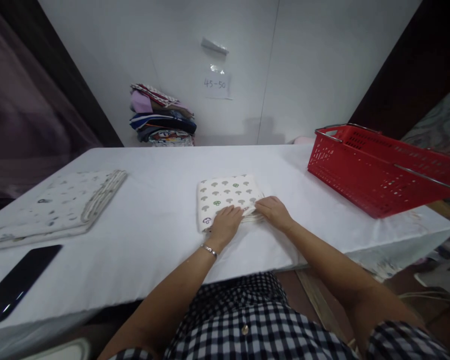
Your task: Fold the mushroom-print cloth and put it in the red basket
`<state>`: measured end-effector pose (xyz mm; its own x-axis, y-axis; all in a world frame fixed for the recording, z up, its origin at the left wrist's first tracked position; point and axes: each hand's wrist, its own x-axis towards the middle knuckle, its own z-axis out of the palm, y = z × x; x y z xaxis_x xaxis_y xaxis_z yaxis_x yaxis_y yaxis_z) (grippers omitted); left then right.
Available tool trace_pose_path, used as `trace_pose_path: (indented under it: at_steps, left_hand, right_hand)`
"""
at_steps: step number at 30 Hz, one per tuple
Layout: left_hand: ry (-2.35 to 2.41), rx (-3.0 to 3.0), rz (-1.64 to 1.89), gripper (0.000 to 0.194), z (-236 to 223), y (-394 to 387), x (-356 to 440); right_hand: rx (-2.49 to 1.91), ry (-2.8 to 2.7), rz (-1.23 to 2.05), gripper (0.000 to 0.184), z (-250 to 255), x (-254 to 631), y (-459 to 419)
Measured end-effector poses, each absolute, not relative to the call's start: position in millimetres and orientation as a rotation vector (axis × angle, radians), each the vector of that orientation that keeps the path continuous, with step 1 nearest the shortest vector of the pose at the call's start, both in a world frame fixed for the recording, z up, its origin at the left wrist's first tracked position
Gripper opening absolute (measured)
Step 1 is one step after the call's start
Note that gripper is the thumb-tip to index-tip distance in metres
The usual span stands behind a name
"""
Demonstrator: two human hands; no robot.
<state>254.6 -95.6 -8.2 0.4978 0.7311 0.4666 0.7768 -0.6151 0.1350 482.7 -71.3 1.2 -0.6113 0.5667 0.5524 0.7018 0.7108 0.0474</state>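
A folded white cloth (225, 192) printed with grey, green and purple mushrooms lies on the white-covered table in front of me. My left hand (225, 226) rests on its near edge, fingers stretched over the top layer and thumb hidden. At the near right corner my right hand (274, 212) is closed on the cloth's edge, fingertips pressed together at a slightly raised fold. Layers show below that fold, between the two hands.
A larger folded patterned cloth (60, 205) lies to the left, behind a black phone (20, 282). A red plastic basket (367, 170) with metal handles stands at the right. Stacked folded fabrics (163, 120) are at the back wall, near a paper sign (216, 85) reading 45-50.
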Motion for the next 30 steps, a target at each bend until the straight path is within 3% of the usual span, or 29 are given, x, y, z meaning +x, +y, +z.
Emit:
trace_pose_path:
  at_steps: [8, 30]
  left_hand:
    - [-1.313, -2.68, -0.716, 0.025, -16, -100, 252]
    - [-1.415, -2.737, -0.71, 0.026, -1, -100, 253]
  right_hand:
    - [-0.919, -2.45, -0.305, 0.022, -19, 490, -84]
    - [-0.966, -2.484, -0.182, 0.026, -10, 489, -83]
